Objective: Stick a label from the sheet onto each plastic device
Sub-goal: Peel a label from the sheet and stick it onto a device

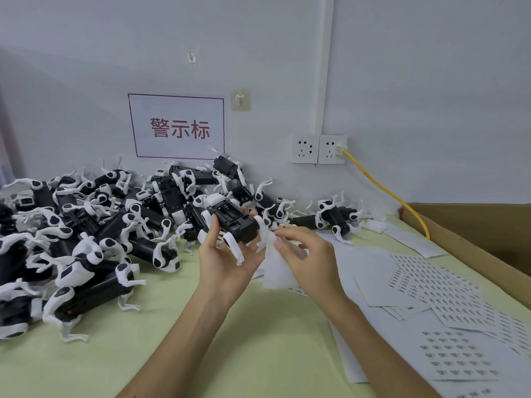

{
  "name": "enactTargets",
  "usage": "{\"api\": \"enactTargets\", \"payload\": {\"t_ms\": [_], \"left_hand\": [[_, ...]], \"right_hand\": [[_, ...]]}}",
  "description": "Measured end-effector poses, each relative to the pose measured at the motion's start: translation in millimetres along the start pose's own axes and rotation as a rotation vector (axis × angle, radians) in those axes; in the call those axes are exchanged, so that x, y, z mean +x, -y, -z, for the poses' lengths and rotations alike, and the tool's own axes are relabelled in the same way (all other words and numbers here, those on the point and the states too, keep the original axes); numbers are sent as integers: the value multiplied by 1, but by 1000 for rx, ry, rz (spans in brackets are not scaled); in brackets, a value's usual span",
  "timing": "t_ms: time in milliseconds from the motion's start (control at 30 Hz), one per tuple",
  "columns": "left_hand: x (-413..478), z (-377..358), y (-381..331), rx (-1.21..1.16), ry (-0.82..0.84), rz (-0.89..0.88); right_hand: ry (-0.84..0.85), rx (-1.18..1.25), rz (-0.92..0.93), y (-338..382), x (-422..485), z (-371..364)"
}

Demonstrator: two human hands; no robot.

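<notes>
My left hand (227,254) grips a black-and-white plastic robot-dog device (234,219), belly up, above the green table. My right hand (304,254) pinches a white label sheet (275,268) at its upper edge, right beside the device's white leg. Whether a single label sits on my fingertips cannot be told. A large pile of the same devices (94,225) covers the table's left side. A lone device (334,215) lies behind my right hand near the wall.
Several label sheets (439,291) with printed barcodes lie spread across the table's right side. A cardboard box (482,234) stands at the far right. A yellow cable (385,191) runs from the wall sockets (319,149) down to the table. A red-lettered sign (178,126) hangs on the wall.
</notes>
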State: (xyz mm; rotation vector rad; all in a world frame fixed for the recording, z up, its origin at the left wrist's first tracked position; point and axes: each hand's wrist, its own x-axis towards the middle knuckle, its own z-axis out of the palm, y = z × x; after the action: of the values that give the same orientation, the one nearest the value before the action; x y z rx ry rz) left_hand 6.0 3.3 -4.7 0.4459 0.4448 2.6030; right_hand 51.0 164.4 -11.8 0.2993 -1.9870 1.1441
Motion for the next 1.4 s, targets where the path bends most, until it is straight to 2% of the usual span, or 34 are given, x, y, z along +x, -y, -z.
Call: {"api": "enactTargets", "payload": {"t_ms": [133,300,633,1033,1400], "left_hand": [[0,-2,1,-49,20,-7],[-3,-5,-1,45,41,-29],[-12,-18,-3,78,-26,10],[-13,-25,4,503,-104,-48],[-12,-24,6,605,-116,-86]], "right_hand": [[-20,-6,48,0,0,0],[7,-12,17,0,0,2],[32,-74,25,-2,1,4],[44,-181,43,-4,1,5],[28,-94,-140,-2,1,2]]}}
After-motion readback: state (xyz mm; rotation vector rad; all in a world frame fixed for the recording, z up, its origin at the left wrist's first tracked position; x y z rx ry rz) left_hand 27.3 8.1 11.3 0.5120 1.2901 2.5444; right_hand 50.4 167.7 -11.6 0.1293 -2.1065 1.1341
